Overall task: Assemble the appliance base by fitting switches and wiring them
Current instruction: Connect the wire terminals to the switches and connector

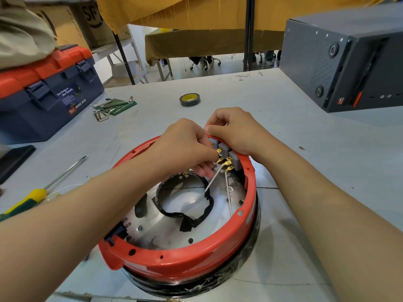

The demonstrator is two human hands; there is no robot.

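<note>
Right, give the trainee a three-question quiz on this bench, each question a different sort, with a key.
1. True or false: the screwdriver lies inside the red base.
2. What sits beyond the hands: A tape roll, B pliers, C drill?
3. Fill in: the left hand works at the gold ____ on the grey switches, while the right hand rests on the rim.

Key: 1 false; 2 A; 3 terminals.
</note>
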